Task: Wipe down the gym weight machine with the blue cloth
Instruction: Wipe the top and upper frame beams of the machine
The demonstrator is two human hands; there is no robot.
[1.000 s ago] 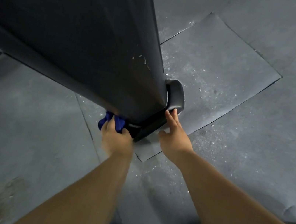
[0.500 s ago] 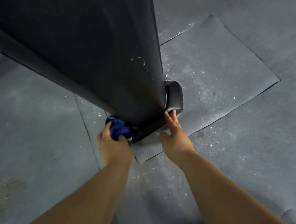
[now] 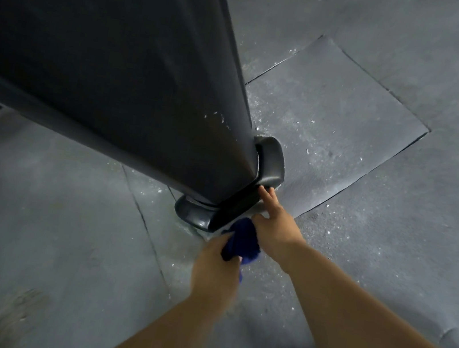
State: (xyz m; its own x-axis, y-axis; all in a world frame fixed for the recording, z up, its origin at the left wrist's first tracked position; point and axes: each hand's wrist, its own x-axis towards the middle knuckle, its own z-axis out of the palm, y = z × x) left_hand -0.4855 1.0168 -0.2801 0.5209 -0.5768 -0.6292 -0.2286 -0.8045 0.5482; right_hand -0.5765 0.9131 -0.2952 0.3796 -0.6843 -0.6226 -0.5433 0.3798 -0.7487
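A wide black upright of the weight machine (image 3: 125,67) fills the upper left and runs down to a black base bar with rounded feet (image 3: 272,162) on the floor. My left hand (image 3: 215,274) grips the bunched blue cloth (image 3: 241,243) just below the near foot (image 3: 195,213), a little off the base. My right hand (image 3: 277,226) reaches to the base bar, its straight fingertips touching the bar's edge between the two feet. The cloth lies between my two hands.
Grey rubber floor mats (image 3: 335,124) with seams and white specks surround the base. A mat seam (image 3: 147,230) runs down the floor at the left of my left arm. A dark shadowed strip lies at the far left edge.
My left hand has pulled the blue cloth away from the left foot and moved right and back, toward my right hand. The left foot is now uncovered. My right hand stays on the base bar.
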